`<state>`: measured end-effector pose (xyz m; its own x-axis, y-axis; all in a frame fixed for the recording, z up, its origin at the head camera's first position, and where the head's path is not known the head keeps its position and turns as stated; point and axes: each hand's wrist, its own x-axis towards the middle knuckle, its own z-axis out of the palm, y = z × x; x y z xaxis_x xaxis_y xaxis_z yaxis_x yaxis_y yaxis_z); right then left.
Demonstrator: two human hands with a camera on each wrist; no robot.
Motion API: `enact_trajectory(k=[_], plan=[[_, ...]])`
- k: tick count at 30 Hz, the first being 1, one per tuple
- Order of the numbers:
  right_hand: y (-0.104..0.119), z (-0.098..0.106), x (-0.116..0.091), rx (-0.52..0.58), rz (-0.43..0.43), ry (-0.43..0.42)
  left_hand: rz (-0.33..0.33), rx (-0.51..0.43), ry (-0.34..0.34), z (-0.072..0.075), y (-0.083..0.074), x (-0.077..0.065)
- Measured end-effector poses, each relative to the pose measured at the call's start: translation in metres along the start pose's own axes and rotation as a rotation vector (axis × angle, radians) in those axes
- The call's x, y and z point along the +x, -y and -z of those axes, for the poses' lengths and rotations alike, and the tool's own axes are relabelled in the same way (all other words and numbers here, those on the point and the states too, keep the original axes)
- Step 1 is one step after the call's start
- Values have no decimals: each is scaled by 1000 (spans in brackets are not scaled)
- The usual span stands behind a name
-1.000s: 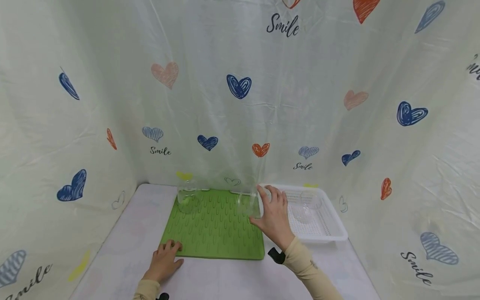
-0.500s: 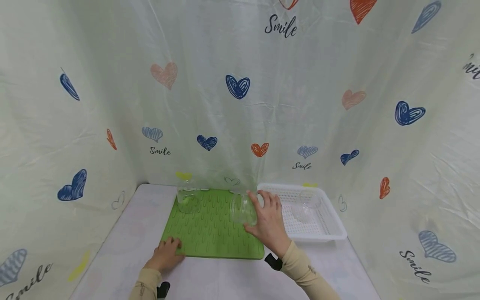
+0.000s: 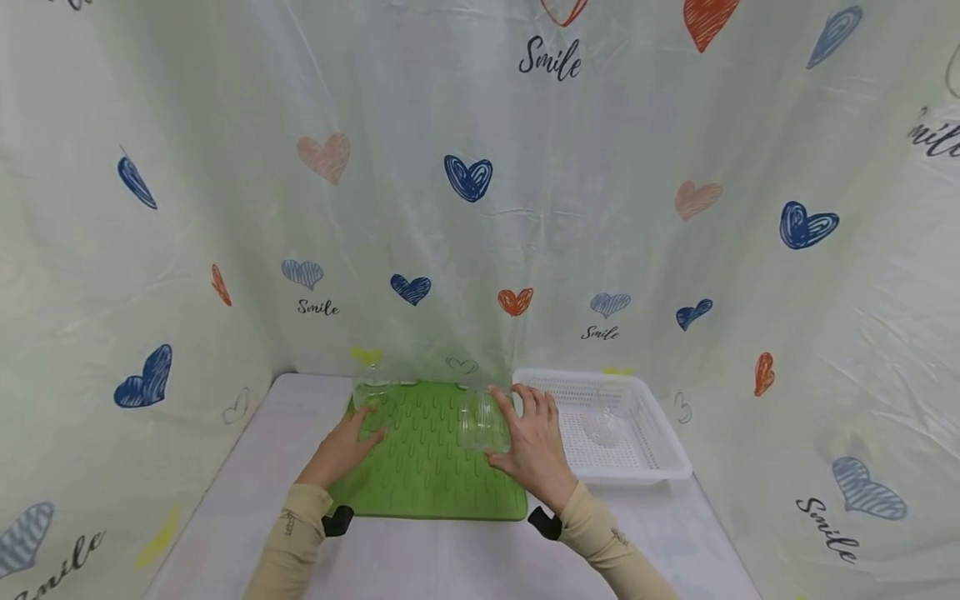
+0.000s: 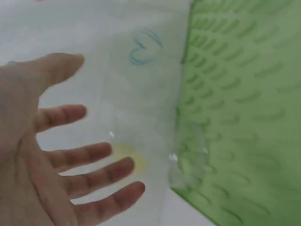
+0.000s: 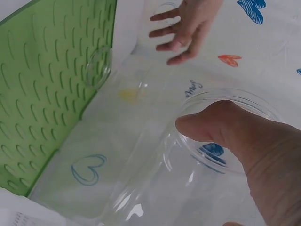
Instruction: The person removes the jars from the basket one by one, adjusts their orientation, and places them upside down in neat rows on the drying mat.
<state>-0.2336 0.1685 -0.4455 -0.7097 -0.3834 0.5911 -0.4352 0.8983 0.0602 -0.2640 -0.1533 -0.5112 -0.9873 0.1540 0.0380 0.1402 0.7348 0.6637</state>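
My right hand (image 3: pixel 532 442) holds a clear glass jar (image 3: pixel 478 425) over the right part of a green ribbed mat (image 3: pixel 435 492). In the right wrist view the thumb (image 5: pixel 211 122) lies across the round rim of this jar (image 5: pixel 160 188); most other fingers are hidden. A second clear jar (image 3: pixel 375 387) stands at the mat's back left corner. Just in front of it is my left hand (image 3: pixel 341 446), with thumb and fingers apart. The left wrist view shows these fingers (image 4: pixel 103 176) spread, holding nothing, and a faint jar outline (image 4: pixel 190 157) on the mat.
A white perforated basket (image 3: pixel 671 446) stands right of the mat, with clear glassware (image 3: pixel 602 421) inside; its exact kind is hard to tell. The white-covered table (image 3: pixel 442 558) meets a curtain with printed hearts (image 3: pixel 468 250) behind and at both sides.
My left hand has left the mat's front left corner and moved forward to the back left jar. My right hand has brought its jar left and slightly nearer over the mat.
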Motion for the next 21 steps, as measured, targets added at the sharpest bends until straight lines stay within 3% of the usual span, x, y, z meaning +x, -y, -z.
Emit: enact_trajectory(k=[5, 8, 13, 18, 21], plan=[[-2, -1, 0, 7, 1, 13, -123, -157, -54, 5, -35, 12], [-2, -2, 1, 1, 6, 24, -233, -191, -62, 2, -58, 16], [-2, -5, 0, -16, 19, 30, -386, -292, 24, -10, -87, 18], [0, -6, -1, -14, 37, 21, -462, -391, 133, -27, -104, 16], [0, -6, -1, -20, 43, 28, -488, -406, 156, -35, -109, 15]])
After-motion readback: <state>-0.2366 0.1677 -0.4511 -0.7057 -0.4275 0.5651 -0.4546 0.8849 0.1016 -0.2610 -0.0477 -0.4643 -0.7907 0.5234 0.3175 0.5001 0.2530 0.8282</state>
